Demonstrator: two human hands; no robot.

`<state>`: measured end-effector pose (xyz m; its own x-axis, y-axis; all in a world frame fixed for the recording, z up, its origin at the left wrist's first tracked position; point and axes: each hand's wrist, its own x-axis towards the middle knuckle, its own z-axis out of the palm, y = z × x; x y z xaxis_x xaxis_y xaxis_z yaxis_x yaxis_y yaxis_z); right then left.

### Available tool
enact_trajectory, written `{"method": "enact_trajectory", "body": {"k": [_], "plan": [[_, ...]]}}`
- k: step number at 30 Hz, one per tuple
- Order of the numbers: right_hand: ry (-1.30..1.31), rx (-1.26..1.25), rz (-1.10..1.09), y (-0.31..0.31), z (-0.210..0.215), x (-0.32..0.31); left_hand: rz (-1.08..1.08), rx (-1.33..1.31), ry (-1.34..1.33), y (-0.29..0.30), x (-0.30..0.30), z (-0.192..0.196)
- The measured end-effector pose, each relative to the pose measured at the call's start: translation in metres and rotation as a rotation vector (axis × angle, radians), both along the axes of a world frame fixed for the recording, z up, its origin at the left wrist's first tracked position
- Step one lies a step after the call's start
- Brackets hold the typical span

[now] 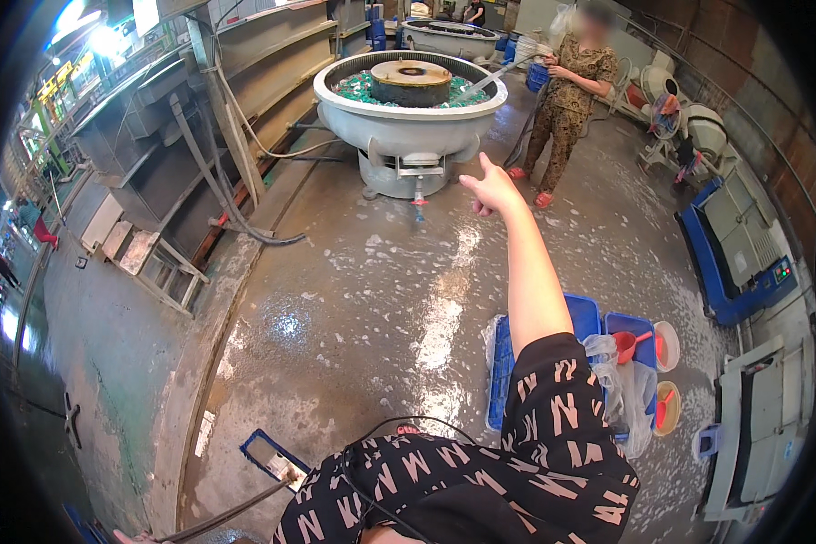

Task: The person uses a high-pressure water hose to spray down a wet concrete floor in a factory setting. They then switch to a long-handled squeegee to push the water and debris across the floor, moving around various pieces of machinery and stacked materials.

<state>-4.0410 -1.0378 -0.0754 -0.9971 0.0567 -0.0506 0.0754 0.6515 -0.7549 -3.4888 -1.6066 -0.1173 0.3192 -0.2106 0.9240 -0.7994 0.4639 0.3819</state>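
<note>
My right arm stretches forward over the wet floor. My right hand (pixel 495 190) is bare and holds nothing. One finger points at a large round grey tub machine (pixel 406 116), and another digit stands up apart from it; the hand does not touch the machine. Green and pale pieces (pixel 358 88) fill the tub around a raised centre hub (pixel 412 80). Only a sliver of my left hand (pixel 136 538) shows at the bottom left edge, beside a dark hose (pixel 231 504). Its fingers are mostly cut off, so its grip is hidden.
A person (pixel 567 100) in patterned clothes holds a pale hose or pipe (pixel 508 69) over the tub. Right of my arm stand blue crates (pixel 583 315), a red scoop (pixel 624 346) and plastic bags. A blue-framed machine (pixel 734 245) lines the right; steps (pixel 145 249) stand left.
</note>
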Motion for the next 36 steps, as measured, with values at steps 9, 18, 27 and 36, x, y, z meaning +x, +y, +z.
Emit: {"method": "enact_trajectory", "body": {"k": [9, 18, 27, 36], "plan": [[-0.008, -0.009, -0.018, 0.007, -0.002, 0.011, 0.034, 0.097, -0.048, -0.007, 0.017, -0.007], [-0.116, 0.004, 0.043, 0.010, -0.067, 0.014, -0.118, 0.372, 0.287, -0.015, 0.026, -0.024], [-0.862, -0.144, 0.501, -0.005, -0.393, 0.206, -0.349, 0.277, 0.645, 0.057, -0.002, 0.010], [-1.335, 0.034, 0.211, 0.072, -0.434, 0.295, -0.545, 0.241, 0.860, 0.076, 0.018, 0.034]]}}
